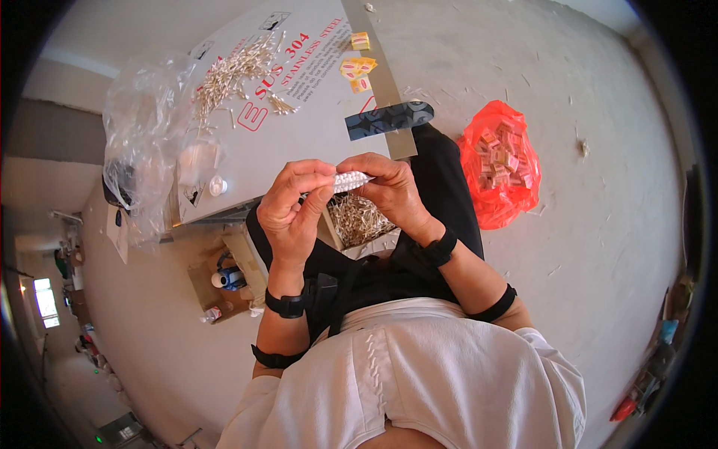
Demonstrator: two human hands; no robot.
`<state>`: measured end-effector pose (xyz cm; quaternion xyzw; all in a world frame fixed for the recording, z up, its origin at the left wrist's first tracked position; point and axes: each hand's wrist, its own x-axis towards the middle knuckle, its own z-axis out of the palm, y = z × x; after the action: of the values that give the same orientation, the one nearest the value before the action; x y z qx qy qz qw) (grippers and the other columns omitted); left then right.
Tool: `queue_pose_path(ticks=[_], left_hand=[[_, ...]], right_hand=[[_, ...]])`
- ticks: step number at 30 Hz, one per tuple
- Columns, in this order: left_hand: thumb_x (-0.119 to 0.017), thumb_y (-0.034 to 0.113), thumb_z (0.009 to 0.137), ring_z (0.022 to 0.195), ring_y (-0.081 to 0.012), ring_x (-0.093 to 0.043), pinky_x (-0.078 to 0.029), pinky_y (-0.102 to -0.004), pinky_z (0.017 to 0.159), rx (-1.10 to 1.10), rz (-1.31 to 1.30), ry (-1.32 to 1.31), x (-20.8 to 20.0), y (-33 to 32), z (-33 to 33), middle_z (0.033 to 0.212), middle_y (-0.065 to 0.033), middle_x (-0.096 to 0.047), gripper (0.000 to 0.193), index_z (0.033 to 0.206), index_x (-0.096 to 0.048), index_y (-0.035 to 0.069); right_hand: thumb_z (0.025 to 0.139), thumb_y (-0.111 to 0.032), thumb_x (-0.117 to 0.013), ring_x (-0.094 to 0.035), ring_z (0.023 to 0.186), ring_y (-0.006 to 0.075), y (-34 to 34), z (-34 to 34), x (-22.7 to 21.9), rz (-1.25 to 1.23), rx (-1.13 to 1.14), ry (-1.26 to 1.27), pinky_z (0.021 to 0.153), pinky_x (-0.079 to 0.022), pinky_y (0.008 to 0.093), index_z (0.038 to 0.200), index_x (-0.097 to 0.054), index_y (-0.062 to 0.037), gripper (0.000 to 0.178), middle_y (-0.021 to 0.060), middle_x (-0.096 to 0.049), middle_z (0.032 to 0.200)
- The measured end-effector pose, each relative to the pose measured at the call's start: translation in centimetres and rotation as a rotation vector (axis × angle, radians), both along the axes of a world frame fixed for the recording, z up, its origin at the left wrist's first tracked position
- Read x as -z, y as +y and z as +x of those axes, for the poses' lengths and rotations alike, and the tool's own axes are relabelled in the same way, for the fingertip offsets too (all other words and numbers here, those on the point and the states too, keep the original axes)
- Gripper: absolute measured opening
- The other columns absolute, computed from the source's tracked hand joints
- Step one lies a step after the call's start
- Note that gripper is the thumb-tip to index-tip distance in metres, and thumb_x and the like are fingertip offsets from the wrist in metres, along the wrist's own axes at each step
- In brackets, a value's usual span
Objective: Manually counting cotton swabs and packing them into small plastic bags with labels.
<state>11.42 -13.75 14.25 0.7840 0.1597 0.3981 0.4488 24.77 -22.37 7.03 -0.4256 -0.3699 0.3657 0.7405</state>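
In front of my chest I hold a small bundle of cotton swabs (349, 181), its white tips packed close together. The fingertips of my left hand (293, 206) pinch its left end. My right hand (387, 187) grips the right end between thumb and fingers. Whether a wrapper surrounds the bundle I cannot tell. Below my hands, an open cardboard box (330, 230) full of loose cotton swabs (359, 221) sits at my lap, partly hidden by the hands.
On the table (258, 161) lie a heap of cotton swabs (243, 67), small yellow packets (359, 69) and a dark patterned strip (389, 120). A clear plastic bag (142, 142) hangs at left. On the floor are a red bag (490, 213) of small boxes and a carton (202, 280).
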Motion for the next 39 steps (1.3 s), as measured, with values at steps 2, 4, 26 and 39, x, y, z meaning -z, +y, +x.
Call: queue_pose_path(ticks=[2,4,26,39], left_hand=[[-0.074,-0.002,0.076,0.090,-0.0175,-0.062,-0.049,-0.0277,0.077,-0.003,0.064,0.006,-0.4,-0.2,0.3,0.098,-0.0084,-0.066,0.017,0.091,-0.067,0.004],[-0.075,-0.003,0.074,0.093,-0.0198,-0.062,-0.049,-0.0296,0.078,-0.004,0.128,0.013,-0.6,-0.2,0.6,0.100,-0.0087,-0.065,0.020,0.090,-0.066,0.004],[-0.074,-0.002,0.068,0.092,-0.0279,-0.057,-0.048,-0.0363,0.079,-0.050,0.601,0.165,-1.0,-1.5,2.3,0.091,-0.0064,-0.059,0.020,0.084,-0.064,0.005],[-0.065,-0.002,0.081,0.080,-0.0287,-0.056,-0.047,-0.0356,0.070,0.008,0.423,0.238,-0.6,-1.8,2.9,0.089,-0.0101,-0.058,0.012,0.087,-0.056,0.001]], right_hand=[[0.081,0.008,-0.066,-0.061,0.091,0.0144,0.0,0.0,0.0,0.011,0.011,-0.011,0.084,-0.049,0.0272,0.106,-0.070,-0.0023,0.028,0.0060,-0.067,0.097],[0.081,0.007,-0.067,-0.061,0.090,0.0157,-0.1,0.0,0.0,-0.054,0.007,-0.053,0.083,-0.049,0.0282,0.105,-0.070,-0.0017,0.026,0.0074,-0.066,0.095],[0.073,0.013,-0.065,-0.064,0.091,0.0225,-0.6,0.8,-0.1,-0.038,0.422,-0.296,0.080,-0.052,0.0295,0.103,-0.071,-0.0057,0.035,0.0100,-0.064,0.101],[0.077,0.013,-0.059,-0.064,0.092,0.0220,-0.5,0.9,0.9,0.003,0.239,-0.217,0.081,-0.051,0.0296,0.102,-0.070,-0.0027,0.031,0.0106,-0.065,0.100]])
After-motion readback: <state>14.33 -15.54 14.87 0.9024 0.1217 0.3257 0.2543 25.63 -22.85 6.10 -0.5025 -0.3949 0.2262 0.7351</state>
